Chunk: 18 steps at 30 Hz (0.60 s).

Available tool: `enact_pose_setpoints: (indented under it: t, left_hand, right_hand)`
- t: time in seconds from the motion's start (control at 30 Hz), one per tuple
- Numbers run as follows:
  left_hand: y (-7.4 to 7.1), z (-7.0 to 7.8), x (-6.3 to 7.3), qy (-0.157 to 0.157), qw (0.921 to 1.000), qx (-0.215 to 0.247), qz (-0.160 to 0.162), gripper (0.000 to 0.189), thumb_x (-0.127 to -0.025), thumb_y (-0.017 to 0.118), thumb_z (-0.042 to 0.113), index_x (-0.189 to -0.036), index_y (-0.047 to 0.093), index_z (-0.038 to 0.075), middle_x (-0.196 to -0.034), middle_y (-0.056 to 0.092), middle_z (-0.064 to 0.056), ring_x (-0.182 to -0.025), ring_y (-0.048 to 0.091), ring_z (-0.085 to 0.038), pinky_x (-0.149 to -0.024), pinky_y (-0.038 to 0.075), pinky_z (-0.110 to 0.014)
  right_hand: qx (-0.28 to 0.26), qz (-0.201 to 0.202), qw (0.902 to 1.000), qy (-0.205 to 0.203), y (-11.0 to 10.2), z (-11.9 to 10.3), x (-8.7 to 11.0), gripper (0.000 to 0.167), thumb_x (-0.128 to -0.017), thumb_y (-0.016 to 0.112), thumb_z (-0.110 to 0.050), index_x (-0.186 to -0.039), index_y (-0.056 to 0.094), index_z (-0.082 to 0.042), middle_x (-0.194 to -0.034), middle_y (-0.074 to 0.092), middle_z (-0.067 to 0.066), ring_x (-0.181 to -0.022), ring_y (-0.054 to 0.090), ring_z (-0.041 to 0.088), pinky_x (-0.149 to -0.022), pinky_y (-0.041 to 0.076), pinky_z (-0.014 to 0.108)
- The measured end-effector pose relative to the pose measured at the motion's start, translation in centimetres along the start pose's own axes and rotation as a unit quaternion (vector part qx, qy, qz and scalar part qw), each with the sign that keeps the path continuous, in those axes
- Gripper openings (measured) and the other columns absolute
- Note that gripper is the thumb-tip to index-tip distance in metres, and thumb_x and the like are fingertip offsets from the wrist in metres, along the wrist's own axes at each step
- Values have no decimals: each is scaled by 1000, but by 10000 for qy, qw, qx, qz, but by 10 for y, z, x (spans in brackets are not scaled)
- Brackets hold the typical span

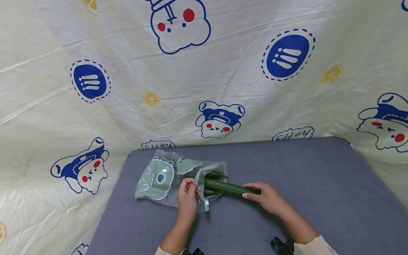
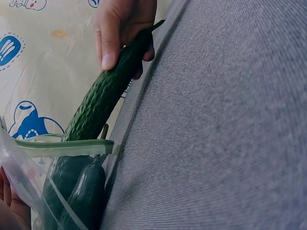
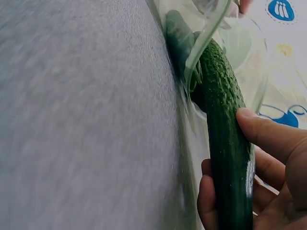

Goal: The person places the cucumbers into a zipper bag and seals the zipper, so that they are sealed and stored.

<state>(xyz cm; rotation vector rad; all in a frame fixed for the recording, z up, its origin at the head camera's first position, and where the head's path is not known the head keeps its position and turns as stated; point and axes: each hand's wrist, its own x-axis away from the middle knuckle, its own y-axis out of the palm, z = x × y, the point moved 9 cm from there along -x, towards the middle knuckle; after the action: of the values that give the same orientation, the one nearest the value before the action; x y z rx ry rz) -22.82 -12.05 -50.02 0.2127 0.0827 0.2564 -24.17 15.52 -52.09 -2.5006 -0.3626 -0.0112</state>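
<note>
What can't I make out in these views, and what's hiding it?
- Head: inner end of the held cucumber, hidden by the bag and left hand.
- Head: the number of other cucumbers; the bag's print covers part of its inside.
- Left wrist: most of the left hand, cut off by the left edge.
- Right wrist: the held cucumber's outer end, cut off by the bottom edge.

Legible txt reads "happy" 2x, in dk-outlined bubbles (image 1: 293,134) on pale backdrop sheet (image 1: 181,78), nr far edge of gray tbl (image 1: 306,173).
</note>
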Motion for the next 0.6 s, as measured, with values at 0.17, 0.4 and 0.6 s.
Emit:
enact_pose_setpoints:
  t: [0.17,0.4,0.6]
  left_hand:
    - [0,1,0,25,10000,27,28,11,-96,53,1,-98,50,-10,-70,56,-2,-55,57,-9,-54,47,-19]
    - [0,0,1,-7,10000,7,12,11,-97,53,3,-98,50,-8,-69,56,-2,-56,57,-9,-55,47,-19]
    - [1,-1,1,10,10000,14,-13,12,-97,53,3,-98,50,-8,-70,56,-1,-57,57,-8,-55,48,-19]
  right_hand:
    - [-6,-137,9999,-10,11,-9,-7,41,-92,72,-38,-126,70,-17,-135,65,12,-132,55,40,-106,45,59]
    - [-45,-317,9993,-171,18,-18,-13,39,-90,76,-29,-126,69,-17,-135,64,13,-129,57,38,-104,47,57]
    - [-163,-664,9966,-450,17,-19,-10,41,-88,76,-11,-127,64,-8,-134,57,15,-122,59,36,-101,50,54]
